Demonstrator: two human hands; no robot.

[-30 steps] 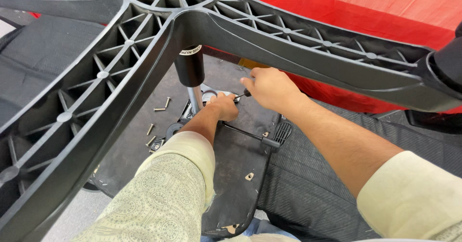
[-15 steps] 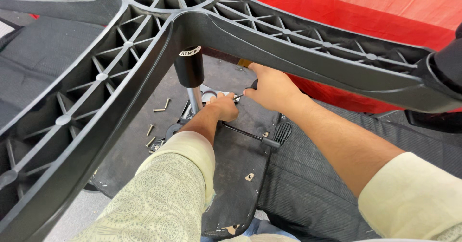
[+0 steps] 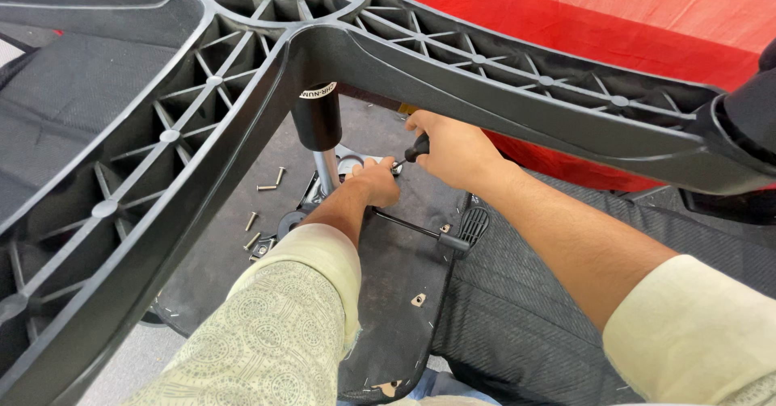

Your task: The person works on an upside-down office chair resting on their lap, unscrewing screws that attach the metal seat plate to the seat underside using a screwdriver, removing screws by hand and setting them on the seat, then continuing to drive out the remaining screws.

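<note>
An upturned office chair lies under me, its black star base [image 3: 202,123] spreading across the top of the view. Its gas cylinder [image 3: 319,127] runs down to the metal mechanism plate [image 3: 347,164] on the seat underside [image 3: 388,277]. My right hand [image 3: 453,147] grips a screwdriver [image 3: 411,151] by its black handle, the tip pointing down-left at the plate. My left hand [image 3: 373,180] rests on the plate right by the tip, fingers pinched as if steadying a screw; what it holds is hidden.
Several loose screws [image 3: 267,186] lie on the seat underside left of the cylinder. A black lever [image 3: 420,232] sticks out to the right. A red cloth [image 3: 614,18] covers the background, and the ribbed grey chair back [image 3: 533,309] lies at right.
My right hand has shifted slightly and turned the screwdriver at the plate. My left hand stays by the tip.
</note>
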